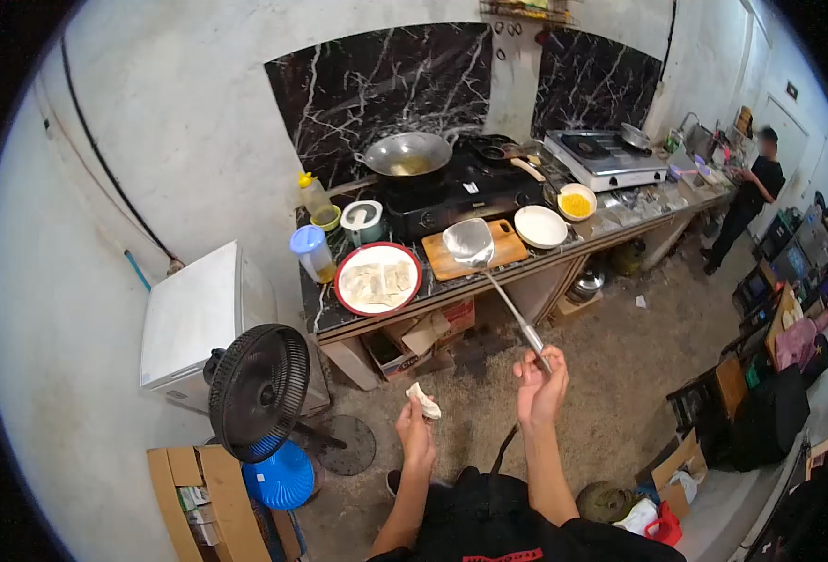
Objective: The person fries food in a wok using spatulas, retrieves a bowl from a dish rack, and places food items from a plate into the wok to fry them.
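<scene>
My left hand (416, 438) pinches a pale, folded dumpling (423, 402) in front of my body. A long-handled skimmer (469, 243) is held by its grey handle in my right hand (541, 391), with its round metal head over the wooden cutting board (447, 267). Left of the board, a white plate with a red rim (346, 297) carries several similar pale, flat pieces. To the right stands an empty-looking white bowl (539, 228), and beyond it a bowl of yellow food (576, 202). Behind the board, a wok (407, 155) with some liquid sits on the black gas stove (470, 201).
A lidded pitcher (311, 253), a yellow-capped bottle (314, 194) and a small container (362, 222) crowd the counter's left end. A black fan (259, 391) stands at my left near a white appliance (194, 304). Another person (756, 192) stands far right near a second stove (606, 155).
</scene>
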Demonstrator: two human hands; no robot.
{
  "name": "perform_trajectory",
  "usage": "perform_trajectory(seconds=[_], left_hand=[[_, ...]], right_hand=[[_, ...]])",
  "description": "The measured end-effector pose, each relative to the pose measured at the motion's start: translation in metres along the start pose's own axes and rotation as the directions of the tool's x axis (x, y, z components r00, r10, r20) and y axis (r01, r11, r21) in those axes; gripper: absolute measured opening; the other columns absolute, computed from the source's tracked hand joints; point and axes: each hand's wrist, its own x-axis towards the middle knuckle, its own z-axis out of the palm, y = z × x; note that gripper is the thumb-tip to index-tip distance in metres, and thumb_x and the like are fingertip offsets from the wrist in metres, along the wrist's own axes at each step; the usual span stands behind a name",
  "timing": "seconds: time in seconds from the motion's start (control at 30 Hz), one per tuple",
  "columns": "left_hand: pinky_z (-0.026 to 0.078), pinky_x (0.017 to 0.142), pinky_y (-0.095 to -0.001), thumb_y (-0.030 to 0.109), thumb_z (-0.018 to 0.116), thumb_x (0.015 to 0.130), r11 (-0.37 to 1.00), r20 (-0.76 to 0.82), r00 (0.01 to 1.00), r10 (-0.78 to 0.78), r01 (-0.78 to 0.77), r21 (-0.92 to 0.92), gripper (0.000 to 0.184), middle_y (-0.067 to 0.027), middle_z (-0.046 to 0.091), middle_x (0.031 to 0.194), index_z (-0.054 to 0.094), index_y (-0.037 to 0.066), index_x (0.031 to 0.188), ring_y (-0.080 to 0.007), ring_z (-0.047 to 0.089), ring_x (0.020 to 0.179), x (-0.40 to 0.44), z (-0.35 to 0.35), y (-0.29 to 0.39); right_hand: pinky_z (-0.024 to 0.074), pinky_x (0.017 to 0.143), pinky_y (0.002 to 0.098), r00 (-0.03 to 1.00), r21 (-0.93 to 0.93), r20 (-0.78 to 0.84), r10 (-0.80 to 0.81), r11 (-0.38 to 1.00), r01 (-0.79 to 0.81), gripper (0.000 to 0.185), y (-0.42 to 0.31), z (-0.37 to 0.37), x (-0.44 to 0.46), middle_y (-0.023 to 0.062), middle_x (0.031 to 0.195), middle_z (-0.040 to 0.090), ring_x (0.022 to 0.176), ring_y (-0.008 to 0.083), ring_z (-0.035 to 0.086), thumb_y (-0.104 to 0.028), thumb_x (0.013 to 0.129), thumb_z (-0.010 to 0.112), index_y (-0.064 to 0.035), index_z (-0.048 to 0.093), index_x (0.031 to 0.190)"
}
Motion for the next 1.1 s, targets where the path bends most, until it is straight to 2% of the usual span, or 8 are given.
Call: perform_trajectory(seconds=[0.17, 0.23, 0.37, 0.5, 0.63, 0.73, 0.83, 1.1], left_hand=[[0.045, 0.076, -0.0276, 0.027, 0.045, 0.095, 0.994, 0.120, 0.991, 0.058, -0.046, -0.097, 0.035, -0.0108, 0.060, 0.099, 0.049, -0.002, 0.115, -0.0133, 0.056, 0.083, -0.026, 0.040, 0.063], [0.044, 0.076, -0.0274, 0.027, 0.043, 0.095, 0.985, 0.319, 0.947, 0.031, 0.024, -0.169, 0.035, -0.0071, 0.056, 0.097, 0.045, 0.001, 0.119, -0.0130, 0.052, 0.087, -0.045, 0.057, 0.080], [0.047, 0.074, -0.0279, 0.026, 0.047, 0.093, 0.847, 0.633, 0.764, -0.125, 0.414, -0.334, 0.027, -0.0054, 0.055, 0.092, 0.049, 0.005, 0.110, -0.0136, 0.054, 0.083, -0.096, 0.084, 0.084], [0.046, 0.078, -0.0249, 0.022, 0.046, 0.095, 0.749, 0.781, 0.484, -0.394, 0.662, -0.032, 0.026, -0.0072, 0.057, 0.093, 0.050, 0.001, 0.108, -0.0125, 0.054, 0.085, -0.136, 0.064, 0.067], [0.044, 0.076, -0.0235, 0.024, 0.044, 0.095, 0.701, 0.770, 0.418, -0.482, 0.712, 0.052, 0.026, -0.0062, 0.057, 0.091, 0.051, 0.002, 0.106, -0.0120, 0.053, 0.084, -0.133, 0.040, 0.062], [0.042, 0.072, -0.0228, 0.026, 0.045, 0.095, 0.805, 0.774, 0.501, -0.388, 0.593, 0.019, 0.024, -0.0054, 0.056, 0.089, 0.052, 0.003, 0.100, -0.0101, 0.052, 0.081, -0.126, 0.026, 0.071], [0.042, 0.071, -0.0223, 0.025, 0.045, 0.095, 0.887, 0.828, 0.450, -0.335, 0.448, 0.115, 0.022, -0.0055, 0.056, 0.088, 0.051, 0.004, 0.093, -0.0096, 0.052, 0.080, -0.124, 0.015, 0.070], [0.044, 0.076, -0.0255, 0.021, 0.044, 0.095, 0.830, 0.861, 0.344, -0.375, 0.537, 0.147, 0.020, -0.0068, 0.057, 0.090, 0.052, 0.002, 0.094, -0.0116, 0.054, 0.081, -0.094, 0.030, 0.060]], right_hand=[[0.0414, 0.059, 0.0328, 0.995, -0.011, 0.043, -0.085, 0.996, 0.086, 0.020, 0.037, 0.039, 0.025, 0.0086, 0.074, 0.051, 0.058, 0.0135, 0.043, -0.022, 0.095, 0.037, -0.0057, 0.048, 0.091], [0.0428, 0.060, 0.0335, 0.996, 0.027, 0.045, -0.075, 0.997, 0.074, 0.018, 0.059, 0.057, 0.037, 0.0087, 0.074, 0.051, 0.059, 0.0139, 0.043, -0.020, 0.094, 0.037, -0.0056, 0.048, 0.091], [0.0457, 0.059, 0.0331, 0.995, 0.082, 0.068, -0.074, 0.994, 0.068, 0.018, 0.100, 0.084, 0.052, 0.0101, 0.072, 0.053, 0.057, 0.0150, 0.046, -0.014, 0.093, 0.036, -0.0024, 0.049, 0.094], [0.0444, 0.060, 0.0334, 0.996, 0.158, 0.039, -0.079, 0.985, 0.071, 0.023, 0.118, 0.099, 0.039, 0.0106, 0.074, 0.055, 0.057, 0.0147, 0.044, -0.017, 0.095, 0.029, -0.0042, 0.049, 0.093], [0.0441, 0.060, 0.0344, 0.994, 0.167, 0.048, -0.098, 0.982, 0.089, 0.020, 0.115, 0.104, 0.039, 0.0106, 0.074, 0.054, 0.057, 0.0152, 0.044, -0.014, 0.094, 0.032, -0.0029, 0.048, 0.092], [0.0442, 0.061, 0.0350, 0.990, 0.142, 0.051, -0.135, 0.982, 0.126, 0.018, 0.109, 0.098, 0.032, 0.0101, 0.074, 0.053, 0.056, 0.0155, 0.044, -0.012, 0.093, 0.033, -0.0018, 0.048, 0.091], [0.0441, 0.061, 0.0345, 0.990, 0.143, 0.033, -0.140, 0.981, 0.134, 0.019, 0.108, 0.083, 0.025, 0.0097, 0.074, 0.052, 0.057, 0.0150, 0.044, -0.013, 0.094, 0.034, -0.0022, 0.049, 0.089], [0.0442, 0.059, 0.0337, 0.990, 0.176, -0.046, -0.130, 0.975, 0.136, 0.015, 0.091, 0.049, 0.047, 0.0117, 0.075, 0.055, 0.056, 0.0143, 0.047, -0.016, 0.092, 0.041, -0.0036, 0.050, 0.090]])
